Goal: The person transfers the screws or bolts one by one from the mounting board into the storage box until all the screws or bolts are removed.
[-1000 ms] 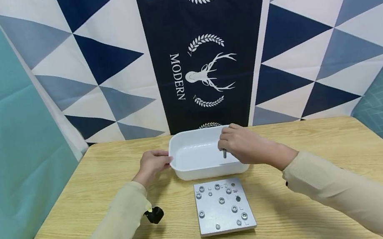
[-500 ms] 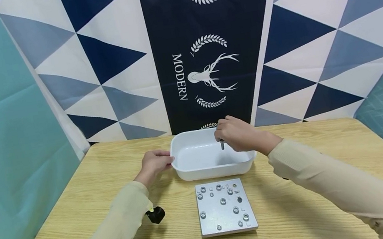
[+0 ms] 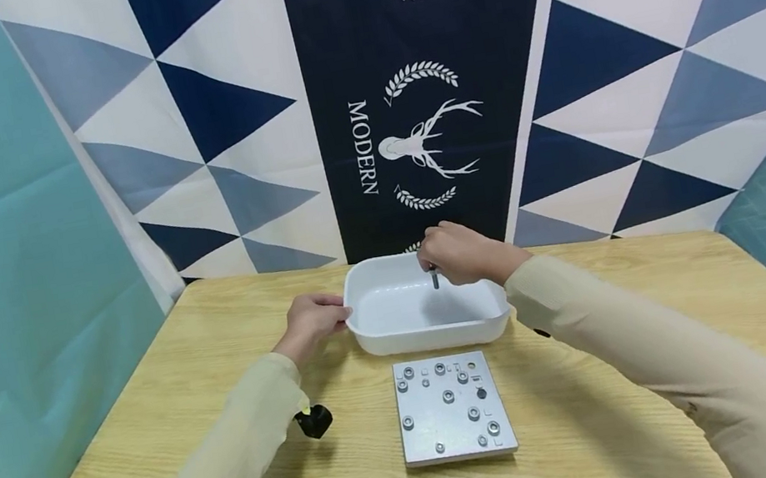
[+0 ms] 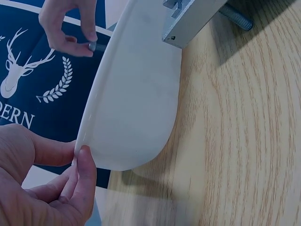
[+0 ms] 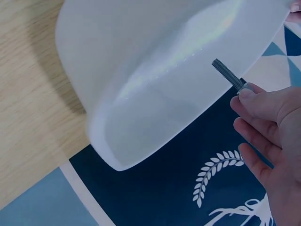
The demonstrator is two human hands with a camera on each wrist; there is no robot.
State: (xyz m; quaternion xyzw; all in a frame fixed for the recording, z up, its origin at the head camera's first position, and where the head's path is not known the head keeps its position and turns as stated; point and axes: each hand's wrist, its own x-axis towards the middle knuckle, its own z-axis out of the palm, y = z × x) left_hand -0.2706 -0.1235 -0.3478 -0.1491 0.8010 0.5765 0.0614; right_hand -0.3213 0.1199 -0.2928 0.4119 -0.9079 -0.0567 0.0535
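Note:
My left hand (image 3: pixel 313 320) pinches the left rim of a white plastic tray (image 3: pixel 430 338) between thumb and fingers; the left wrist view shows this hand (image 4: pixel 51 179) gripping the thin edge. Over the tray's interior, my right hand (image 3: pixel 457 252) holds a metal bolt (image 3: pixel 435 279) by its head, threaded shank downward. In the right wrist view, thumb and index finger pinch the bolt (image 5: pixel 228 73) just at the head, which they partly cover. In front of the tray lies a silver metal plate (image 3: pixel 433 425) set with several socket-head bolts of different sizes.
The wooden table (image 3: pixel 230 324) bears the tray and the plate. A black object (image 3: pixel 316 422) shows beside the left sleeve. Patterned fabric (image 3: pixel 240 111) hangs behind the table, and a teal curtain (image 3: pixel 16 275) is at the left. One bolt shank (image 4: pixel 237 18) sticks out under the plate.
My right hand, with the bolt, has moved left and farther back, from the tray's right part toward its middle. The left hand keeps its hold on the rim.

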